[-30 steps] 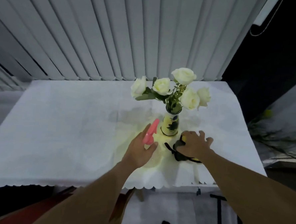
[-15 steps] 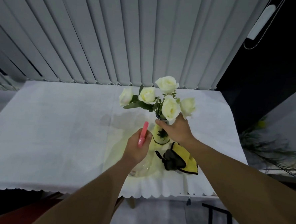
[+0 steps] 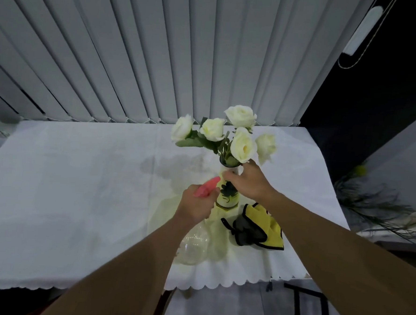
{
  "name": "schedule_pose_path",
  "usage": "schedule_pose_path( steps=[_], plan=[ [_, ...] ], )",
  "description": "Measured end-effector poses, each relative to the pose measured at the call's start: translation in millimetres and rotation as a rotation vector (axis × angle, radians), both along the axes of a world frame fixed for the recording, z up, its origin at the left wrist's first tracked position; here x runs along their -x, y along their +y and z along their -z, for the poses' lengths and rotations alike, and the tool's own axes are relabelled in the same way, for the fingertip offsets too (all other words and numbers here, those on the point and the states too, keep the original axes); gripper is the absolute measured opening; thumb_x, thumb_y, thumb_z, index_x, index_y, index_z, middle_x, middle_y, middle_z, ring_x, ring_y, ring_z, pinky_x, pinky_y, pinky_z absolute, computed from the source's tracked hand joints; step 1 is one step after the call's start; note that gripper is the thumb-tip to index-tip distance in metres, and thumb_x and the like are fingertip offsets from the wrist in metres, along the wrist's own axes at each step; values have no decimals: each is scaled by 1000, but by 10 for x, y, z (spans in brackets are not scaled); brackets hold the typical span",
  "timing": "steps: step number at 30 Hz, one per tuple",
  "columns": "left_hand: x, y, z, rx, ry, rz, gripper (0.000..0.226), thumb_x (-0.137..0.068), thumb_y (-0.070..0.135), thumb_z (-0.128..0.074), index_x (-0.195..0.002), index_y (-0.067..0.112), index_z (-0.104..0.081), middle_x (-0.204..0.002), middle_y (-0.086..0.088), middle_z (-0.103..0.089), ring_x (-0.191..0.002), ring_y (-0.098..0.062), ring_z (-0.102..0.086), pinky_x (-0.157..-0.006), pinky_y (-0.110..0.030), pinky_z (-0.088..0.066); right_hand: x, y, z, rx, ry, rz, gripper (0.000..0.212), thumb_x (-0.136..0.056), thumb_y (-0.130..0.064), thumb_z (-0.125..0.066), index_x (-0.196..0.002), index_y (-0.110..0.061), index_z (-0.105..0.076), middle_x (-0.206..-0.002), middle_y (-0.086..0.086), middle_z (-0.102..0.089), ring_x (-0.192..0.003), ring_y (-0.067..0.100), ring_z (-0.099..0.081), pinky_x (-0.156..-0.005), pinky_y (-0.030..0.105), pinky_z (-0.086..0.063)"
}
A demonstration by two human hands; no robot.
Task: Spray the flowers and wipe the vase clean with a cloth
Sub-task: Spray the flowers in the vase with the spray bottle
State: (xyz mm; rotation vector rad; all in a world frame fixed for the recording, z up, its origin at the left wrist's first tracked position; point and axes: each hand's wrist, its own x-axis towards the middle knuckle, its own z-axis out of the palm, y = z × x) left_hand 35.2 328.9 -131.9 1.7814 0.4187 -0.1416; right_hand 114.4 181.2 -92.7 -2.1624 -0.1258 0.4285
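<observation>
Hiding the vase (image 3: 227, 195) neck, right hand (image 3: 249, 181) clasps it; left hand (image 3: 195, 205) grips spray bottle (image 3: 194, 244).

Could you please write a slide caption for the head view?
Right hand steadies the painted ceramic vase of white roses; left hand aims a pink-topped clear spray bottle.

A home room: vertical blinds (image 3: 159, 57) behind a table in a scalloped white tablecloth (image 3: 78, 186)
</observation>
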Motion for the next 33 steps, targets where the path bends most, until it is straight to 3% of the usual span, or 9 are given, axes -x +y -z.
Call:
schedule_pose_path(
  steps=[2, 5, 7, 9, 11, 13, 19, 28, 33],
  plan=[
    [-38, 3, -22, -23, 8, 16, 8, -92, 35, -62, -89, 33, -69, -66, -7, -64, -50, -18, -55, -56, -37, -54, 3, -27, 56, -15, -22, 29, 68, -78, -53, -73, -137, -31, -47, -136, -11, -56, -125, 15, -51, -108, 36, -43],
    [-25, 26, 5, -47, 46, 21, 25, -92, 39, -63, -81, 17, -69, -71, -17, -71, -42, -16, -55, -57, -32, -52, 21, -14, 65, -148, 11, 103, 55, -75, -41, -86, -119, -32, -54, -116, -24, -56, -110, -3, -55, -89, 9, -43],
    [5, 33, 29, -32, 59, 2, 29, -90, 40, -64, -83, 14, -73, -74, -19, -74, -42, -17, -56, -60, -33, -53, 16, 13, 83, -211, 35, 136, 46, -73, -36, -88, -110, -37, -60, -114, -21, -62, -112, 4, -61, -94, 21, -48],
    [17, 30, 40, 3, 81, -28, 33, -90, 39, -65, -89, 8, -76, -69, -12, -71, -43, -18, -54, -55, -31, -50, 59, 67, -20, -217, 63, 99, 42, -85, -28, -80, -122, -24, -61, -125, -1, -65, -118, 17, -61, -104, 32, -47],
    [11, 25, 32, 8, 99, -34, 32, -91, 36, -64, -85, 7, -75, -66, -8, -66, -43, -18, -52, -50, -28, -46, 71, 66, -57, -200, 77, 21, 47, -94, -15, -66, -128, 14, -51, -134, 34, -53, -127, 43, -50, -97, 37, -40],
    [10, 27, 20, 15, 100, -32, 29, -93, 33, -63, -82, 7, -74, -63, -8, -61, -43, -18, -49, -46, -26, -44, 103, 84, -173, -222, 88, 27, 43, -95, -5, -60, -123, 25, -45, -132, 43, -46, -125, 50, -44, -93, 40, -34],
    [48, 69, 37, 12, 83, -30, 35, -91, 41, -62, -97, 11, -77, -63, -3, -64, -48, -19, -56, -56, -33, -50, 174, 110, -49, -234, 17, 29, 28, -83, -38, -78, -106, -25, -68, -117, -2, -71, -113, 14, -63, -107, 42, -48],
    [77, 67, -2, 59, 79, -28, 28, -91, 32, -63, -94, 7, -75, -60, -4, -56, -48, -20, -50, -49, -30, -44, 103, 115, 42, -265, -63, 17, 28, -76, -4, -81, -101, -2, -69, -104, 22, -72, -99, 28, -68, -96, 56, -54],
    [96, 93, 27, 32, 57, -32, 19, -92, 36, -65, -73, 38, -66, -67, -5, -66, -58, -25, -58, -59, -38, -52, 112, 94, -99, -305, 0, -96, 25, -77, -16, -73, -96, -31, -64, -93, -11, -64, -91, 10, -60, -93, 40, -49]
  ],
)
